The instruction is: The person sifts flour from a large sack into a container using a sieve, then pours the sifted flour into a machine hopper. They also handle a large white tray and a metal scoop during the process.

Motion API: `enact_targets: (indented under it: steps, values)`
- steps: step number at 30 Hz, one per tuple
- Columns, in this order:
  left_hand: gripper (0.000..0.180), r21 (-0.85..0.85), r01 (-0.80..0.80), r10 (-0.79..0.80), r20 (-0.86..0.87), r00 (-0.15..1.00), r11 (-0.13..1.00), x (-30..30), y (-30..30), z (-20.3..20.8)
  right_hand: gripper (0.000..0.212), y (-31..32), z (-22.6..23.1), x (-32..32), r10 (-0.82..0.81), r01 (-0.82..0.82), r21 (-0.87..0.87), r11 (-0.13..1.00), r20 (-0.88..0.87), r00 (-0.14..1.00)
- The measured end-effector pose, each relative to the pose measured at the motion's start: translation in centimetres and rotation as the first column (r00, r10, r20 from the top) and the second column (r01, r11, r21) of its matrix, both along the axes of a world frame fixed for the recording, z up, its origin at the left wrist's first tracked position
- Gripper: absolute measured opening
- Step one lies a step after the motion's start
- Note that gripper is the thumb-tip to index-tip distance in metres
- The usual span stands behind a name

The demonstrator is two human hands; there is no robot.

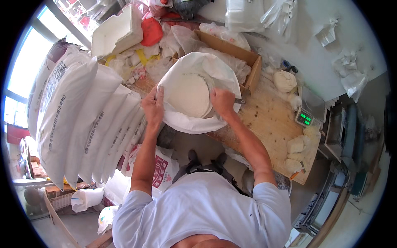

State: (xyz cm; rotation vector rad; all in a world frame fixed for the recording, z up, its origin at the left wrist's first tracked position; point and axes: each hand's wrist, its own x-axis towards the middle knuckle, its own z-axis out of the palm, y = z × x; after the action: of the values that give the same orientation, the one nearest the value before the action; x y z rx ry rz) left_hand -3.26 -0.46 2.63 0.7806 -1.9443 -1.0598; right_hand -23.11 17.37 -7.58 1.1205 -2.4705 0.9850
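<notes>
Cluttered workroom, w/ a wooden tabletop (269, 120) running from center to right of the frame. Open white bag (188, 125) sits upper center, mouth facing up, its near side overhanging the tabletop's front edge. White powder (188, 95) fills the middle of it, w/ a thin curved edge along the powder's R side; can't tell if that's a separate container.

L hand (154, 105) is at the bag's left rim, fingers curled shut w/ the rim pinched, thumb lying along it. R hand (223, 101) is at the right side of the mouth, fingers balled into a fist; what's inside the grip is hidden. Dark flat piece (240, 101) pokes out just right of that fist; can't tell if it's held.

Behind the bag, upper center: cardboard box (255, 74) stuffed w/ clear plastic. Foam box (118, 33) upper left, red bag (151, 32) next to it. Right of center: a wrapped pale lump (285, 80), then a scale (312, 103) w/ green digits, and pale lumps (295, 145) near the tabletop's right corner. Big stack of full white sacks (82, 120) at left; red-and-white sack (163, 171) below center-left, btwn the stack and the person's legs. More clear bags (281, 16) hang on the wall, upper right.
</notes>
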Motion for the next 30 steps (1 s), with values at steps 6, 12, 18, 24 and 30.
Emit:
enact_targets:
  steps: [6,12,18,24,30]
  values:
    - [0.029,-0.031,0.012,-0.014,-0.072,0.997,0.999,-0.4,-0.7,-0.7,0.027,0.1,0.5,-0.9,0.069,-0.071,-0.037,0.997,-0.045,0.997]
    - [0.031,-0.010,0.031,-0.032,-0.085,0.996,0.999,-0.2,-0.8,-0.7,0.025,-0.2,-0.1,-0.7,-0.021,0.022,-0.041,0.999,0.013,1.000]
    - [0.030,-0.042,-0.024,0.023,-0.030,0.999,0.999,0.2,-0.6,-0.3,0.025,-0.1,0.3,-0.6,-0.135,0.136,-0.073,0.988,0.029,0.990]
    - [0.030,-0.058,0.016,-0.022,-0.101,0.995,0.998,0.2,-0.6,-0.6,0.025,0.1,0.8,0.1,-0.257,0.258,-0.114,0.959,0.024,0.966]
    - [0.029,0.011,0.037,-0.035,-0.084,0.996,0.999,0.4,-0.5,-0.7,0.027,0.0,0.8,0.2,-0.223,0.225,-0.093,0.970,0.026,0.974]
